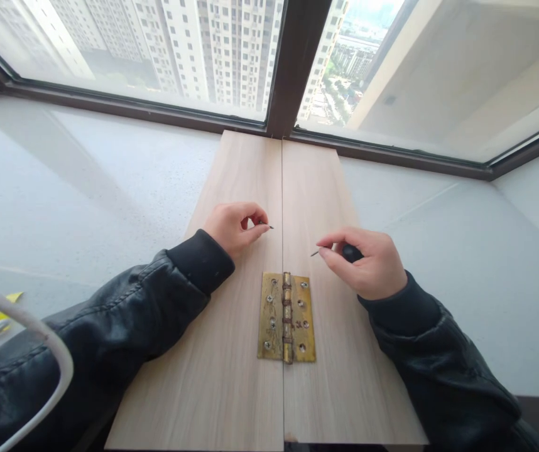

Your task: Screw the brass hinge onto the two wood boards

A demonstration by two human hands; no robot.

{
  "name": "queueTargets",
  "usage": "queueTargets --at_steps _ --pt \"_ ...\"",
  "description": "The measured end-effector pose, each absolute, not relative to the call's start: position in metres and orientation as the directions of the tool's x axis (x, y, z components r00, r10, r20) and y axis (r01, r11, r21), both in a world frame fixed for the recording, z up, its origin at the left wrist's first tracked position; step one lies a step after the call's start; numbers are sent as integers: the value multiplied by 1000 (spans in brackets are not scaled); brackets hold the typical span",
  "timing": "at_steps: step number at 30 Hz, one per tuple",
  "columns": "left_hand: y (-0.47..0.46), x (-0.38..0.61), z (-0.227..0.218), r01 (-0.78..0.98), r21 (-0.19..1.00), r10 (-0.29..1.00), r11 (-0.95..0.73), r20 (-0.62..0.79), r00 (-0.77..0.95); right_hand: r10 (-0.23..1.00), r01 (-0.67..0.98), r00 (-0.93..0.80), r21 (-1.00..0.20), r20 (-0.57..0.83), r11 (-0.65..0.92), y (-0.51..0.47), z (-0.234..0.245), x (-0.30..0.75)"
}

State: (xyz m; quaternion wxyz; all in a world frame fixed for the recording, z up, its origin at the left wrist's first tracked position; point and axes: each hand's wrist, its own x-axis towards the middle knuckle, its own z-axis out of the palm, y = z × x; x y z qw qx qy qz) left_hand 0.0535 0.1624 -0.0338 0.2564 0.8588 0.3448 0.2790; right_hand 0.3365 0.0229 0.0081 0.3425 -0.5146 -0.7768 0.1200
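Note:
A small screw (pixel 270 226) is pinched between the thumb and forefinger of my left hand (pixel 232 229), above the left board. My right hand (pixel 369 260) is closed around a screwdriver (pixel 352 253); its black handle shows inside the curled fingers and its thin tip points left. Between and below both hands lies a worn brass hinge (pixel 264 314), opened flat across the seam of two pale wooden boards (pixel 213 389). Screw heads sit in several of its holes, on the left leaf and at the top of the right leaf. Other holes on the right leaf show no clear screw head.
The boards rest on a white window sill (pixel 85 182) and reach the dark window frame (pixel 293 75). A white cable (pixel 65 367) loops across the lower left, near a yellow object (pixel 9 306) that I cannot make out. Tall buildings stand outside the glass.

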Motion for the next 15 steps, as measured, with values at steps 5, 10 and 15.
queueTargets --at_steps 5,10,15 --pt "165 42 -37 414 640 713 -647 314 627 874 727 -228 -522 430 446 -33 23 324" --pt "160 11 -37 378 649 707 -660 367 605 876 796 -78 -499 476 342 -109 10 313" --pt "133 -23 -32 361 654 725 -665 451 520 877 844 24 -479 480 239 -145 1 312"
